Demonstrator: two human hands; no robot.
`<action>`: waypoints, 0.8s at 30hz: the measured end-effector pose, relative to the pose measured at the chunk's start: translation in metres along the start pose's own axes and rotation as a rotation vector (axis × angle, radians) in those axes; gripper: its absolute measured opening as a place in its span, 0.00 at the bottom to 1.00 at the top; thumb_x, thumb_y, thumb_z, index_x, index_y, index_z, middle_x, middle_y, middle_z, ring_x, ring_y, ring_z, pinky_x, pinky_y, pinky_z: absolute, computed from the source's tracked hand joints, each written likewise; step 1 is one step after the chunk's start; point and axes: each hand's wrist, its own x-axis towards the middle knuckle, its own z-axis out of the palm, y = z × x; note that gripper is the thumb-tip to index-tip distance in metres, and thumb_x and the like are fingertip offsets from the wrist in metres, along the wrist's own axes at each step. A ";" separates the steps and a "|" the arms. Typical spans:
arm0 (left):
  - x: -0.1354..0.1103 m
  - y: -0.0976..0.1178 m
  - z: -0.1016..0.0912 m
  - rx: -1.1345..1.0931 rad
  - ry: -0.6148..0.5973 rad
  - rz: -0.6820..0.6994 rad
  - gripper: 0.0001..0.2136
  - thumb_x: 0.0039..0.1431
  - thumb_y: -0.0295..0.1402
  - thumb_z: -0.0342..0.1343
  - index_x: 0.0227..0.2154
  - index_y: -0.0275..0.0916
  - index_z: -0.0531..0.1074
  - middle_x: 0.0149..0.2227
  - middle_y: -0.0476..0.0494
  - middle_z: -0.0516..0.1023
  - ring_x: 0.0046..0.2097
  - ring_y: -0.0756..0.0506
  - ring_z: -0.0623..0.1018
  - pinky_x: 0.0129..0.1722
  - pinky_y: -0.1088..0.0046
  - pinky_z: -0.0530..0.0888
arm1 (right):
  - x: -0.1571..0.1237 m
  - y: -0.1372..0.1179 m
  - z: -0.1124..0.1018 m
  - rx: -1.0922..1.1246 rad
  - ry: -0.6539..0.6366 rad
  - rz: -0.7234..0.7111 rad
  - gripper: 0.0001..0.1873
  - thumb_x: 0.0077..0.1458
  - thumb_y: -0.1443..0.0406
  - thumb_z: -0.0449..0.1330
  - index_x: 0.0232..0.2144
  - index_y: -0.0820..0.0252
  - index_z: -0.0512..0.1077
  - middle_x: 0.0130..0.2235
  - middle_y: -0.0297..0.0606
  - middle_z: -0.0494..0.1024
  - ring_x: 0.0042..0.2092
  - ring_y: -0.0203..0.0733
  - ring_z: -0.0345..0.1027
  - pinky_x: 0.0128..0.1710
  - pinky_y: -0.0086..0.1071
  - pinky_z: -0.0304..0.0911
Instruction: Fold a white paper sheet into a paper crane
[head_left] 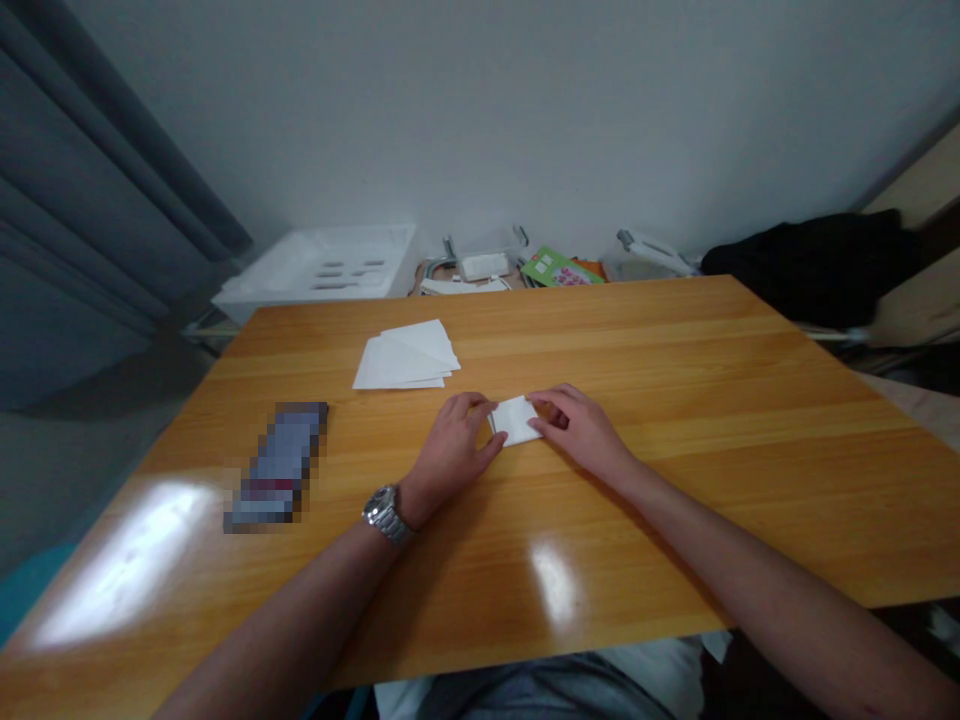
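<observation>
A small folded piece of white paper [516, 421] lies low over the wooden table [675, 370], between my two hands. My left hand [456, 438] pinches its left side, with the thumb at the near corner and the fingers at the far one. On the other side, my right hand [576, 428] holds the right edge between thumb and fingers. The paper looks layered at its left edge. A silver watch [384, 510] circles my left wrist. Beyond my left hand, several loose white sheets [409, 357] lie in an uneven stack.
A blurred-out phone-like slab [279, 465] lies on the table's left. Behind the far edge stand a white tray-like box [315, 262], a green booklet [559, 267] and assorted clutter. Dark cloth [810, 262] is heaped at the back right; a grey curtain [82, 200] hangs left.
</observation>
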 end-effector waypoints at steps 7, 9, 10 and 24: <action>0.002 0.000 -0.002 -0.025 -0.021 0.013 0.17 0.65 0.35 0.58 0.55 0.38 0.71 0.51 0.38 0.74 0.53 0.39 0.73 0.57 0.56 0.72 | -0.001 0.007 0.002 -0.133 -0.021 -0.120 0.15 0.60 0.63 0.65 0.50 0.54 0.76 0.46 0.42 0.76 0.49 0.50 0.69 0.52 0.45 0.67; 0.002 -0.001 -0.002 -0.034 -0.025 0.022 0.16 0.65 0.34 0.58 0.54 0.37 0.72 0.51 0.39 0.74 0.53 0.39 0.73 0.57 0.57 0.72 | -0.001 0.008 0.002 -0.141 -0.044 -0.123 0.15 0.61 0.63 0.64 0.51 0.54 0.76 0.47 0.43 0.76 0.50 0.50 0.69 0.53 0.45 0.67; 0.002 -0.002 -0.002 -0.038 -0.027 0.027 0.15 0.65 0.34 0.58 0.53 0.37 0.72 0.51 0.39 0.75 0.53 0.39 0.73 0.57 0.57 0.72 | -0.001 0.008 0.002 -0.146 -0.058 -0.123 0.16 0.61 0.63 0.63 0.52 0.54 0.75 0.48 0.43 0.75 0.50 0.50 0.69 0.54 0.46 0.67; 0.001 -0.003 0.000 -0.054 -0.018 0.030 0.14 0.65 0.33 0.58 0.52 0.37 0.73 0.51 0.39 0.75 0.52 0.39 0.73 0.57 0.58 0.72 | 0.015 0.001 -0.006 -0.096 -0.208 -0.059 0.17 0.58 0.67 0.65 0.50 0.56 0.75 0.49 0.44 0.71 0.52 0.49 0.69 0.57 0.46 0.65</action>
